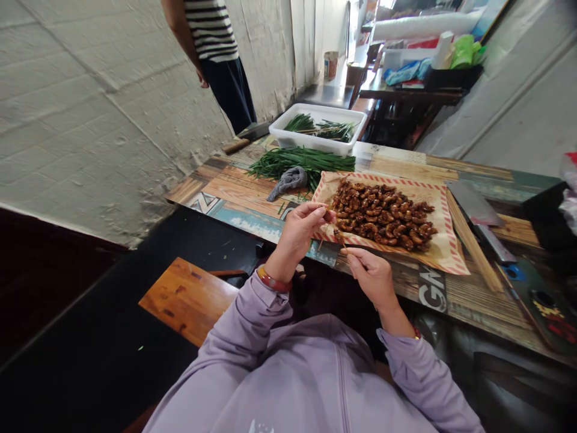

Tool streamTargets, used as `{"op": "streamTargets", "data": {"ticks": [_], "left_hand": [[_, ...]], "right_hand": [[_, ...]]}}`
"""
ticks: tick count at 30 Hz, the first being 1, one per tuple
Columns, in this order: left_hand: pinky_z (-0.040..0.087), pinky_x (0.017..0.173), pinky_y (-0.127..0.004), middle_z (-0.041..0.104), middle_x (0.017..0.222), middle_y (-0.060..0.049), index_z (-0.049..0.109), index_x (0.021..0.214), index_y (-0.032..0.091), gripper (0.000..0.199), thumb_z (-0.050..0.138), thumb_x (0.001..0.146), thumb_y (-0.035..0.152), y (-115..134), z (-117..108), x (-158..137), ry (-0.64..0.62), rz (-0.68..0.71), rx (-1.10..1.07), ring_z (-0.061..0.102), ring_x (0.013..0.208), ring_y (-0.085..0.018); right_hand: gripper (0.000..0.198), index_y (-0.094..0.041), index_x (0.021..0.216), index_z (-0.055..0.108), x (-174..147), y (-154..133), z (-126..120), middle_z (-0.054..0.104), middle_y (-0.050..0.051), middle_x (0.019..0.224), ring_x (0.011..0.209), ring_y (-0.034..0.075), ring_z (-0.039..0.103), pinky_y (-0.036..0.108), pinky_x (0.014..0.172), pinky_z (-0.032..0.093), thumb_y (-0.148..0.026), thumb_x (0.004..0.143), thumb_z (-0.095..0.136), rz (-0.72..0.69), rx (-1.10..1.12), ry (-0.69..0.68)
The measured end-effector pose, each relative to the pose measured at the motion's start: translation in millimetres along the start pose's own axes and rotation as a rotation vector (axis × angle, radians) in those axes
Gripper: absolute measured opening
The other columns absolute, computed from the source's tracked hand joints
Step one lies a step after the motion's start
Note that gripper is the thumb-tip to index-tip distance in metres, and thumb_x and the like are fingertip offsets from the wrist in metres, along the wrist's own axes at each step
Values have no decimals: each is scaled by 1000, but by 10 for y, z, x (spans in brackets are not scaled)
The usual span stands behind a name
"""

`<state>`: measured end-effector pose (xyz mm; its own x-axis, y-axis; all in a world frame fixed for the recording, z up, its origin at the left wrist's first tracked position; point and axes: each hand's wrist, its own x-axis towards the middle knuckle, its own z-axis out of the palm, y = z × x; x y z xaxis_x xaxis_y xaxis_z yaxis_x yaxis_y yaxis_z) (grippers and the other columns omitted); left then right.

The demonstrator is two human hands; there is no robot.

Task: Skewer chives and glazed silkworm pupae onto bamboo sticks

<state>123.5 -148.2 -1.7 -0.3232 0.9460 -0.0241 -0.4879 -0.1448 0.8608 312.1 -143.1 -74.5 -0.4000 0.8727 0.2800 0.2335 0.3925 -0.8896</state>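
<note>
My left hand point(298, 231) is closed, fingertips pinching a small brown piece at the near left corner of a paper-lined tray point(452, 255). My right hand point(373, 278) is also closed, gripping the lower end of a thin wooden skewer point(344, 243). A glossy brown piece point(338, 234) sits on that skewer, just below my left fingers. Many curled, dark brown, sauced pieces point(383, 213) are heaped on the striped paper; I cannot tell exactly what food they are. The skewer's tip is hidden by my left fingers.
Green chives point(302, 159) and a grey cloth point(288, 181) lie behind my left hand. Farther back stands a white tub point(315, 144) holding greens. Right of the tray are wooden skewers point(473, 240) and a cleaver point(475, 201). A person point(214, 36) stands at the wall.
</note>
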Motion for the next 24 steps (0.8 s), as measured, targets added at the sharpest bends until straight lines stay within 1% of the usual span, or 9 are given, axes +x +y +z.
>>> {"op": "streamTargets", "data": {"ticks": [8, 15, 21, 24], "left_hand": [[52, 74, -25, 73, 73, -2, 70, 83, 14, 22, 81, 68, 25, 25, -5, -7, 0, -5, -5, 71, 73, -14], [51, 72, -24, 74, 75, -4, 68, 84, 14, 23, 81, 70, 27, -11, -1, -10, -5, -24, 31, 71, 73, -14], [51, 72, -23, 71, 69, -1, 69, 82, 14, 22, 81, 68, 25, -22, 29, -28, -3, -25, 6, 70, 70, -13], [51, 72, -24, 73, 72, -3, 69, 82, 14, 22, 82, 68, 26, -26, 53, -35, -10, -40, 7, 70, 70, -13]], "right_hand": [[27, -20, 100, 77, 6, -16, 6, 71, 2, 66, 68, 18, 70, 25, 58, 52, -34, 92, 56, -7, -17, 18], [27, -19, 100, 77, 11, -15, 10, 72, 3, 68, 71, 19, 71, 27, 62, 54, -34, 92, 56, -6, -13, 21], [27, -20, 101, 76, 8, 2, 14, 70, 2, 66, 68, 18, 69, 26, 59, 53, -34, 92, 55, 5, 2, 12], [27, -20, 101, 76, 11, -3, 17, 68, 1, 64, 63, 17, 67, 26, 56, 51, -35, 92, 55, 12, 10, 14]]}}
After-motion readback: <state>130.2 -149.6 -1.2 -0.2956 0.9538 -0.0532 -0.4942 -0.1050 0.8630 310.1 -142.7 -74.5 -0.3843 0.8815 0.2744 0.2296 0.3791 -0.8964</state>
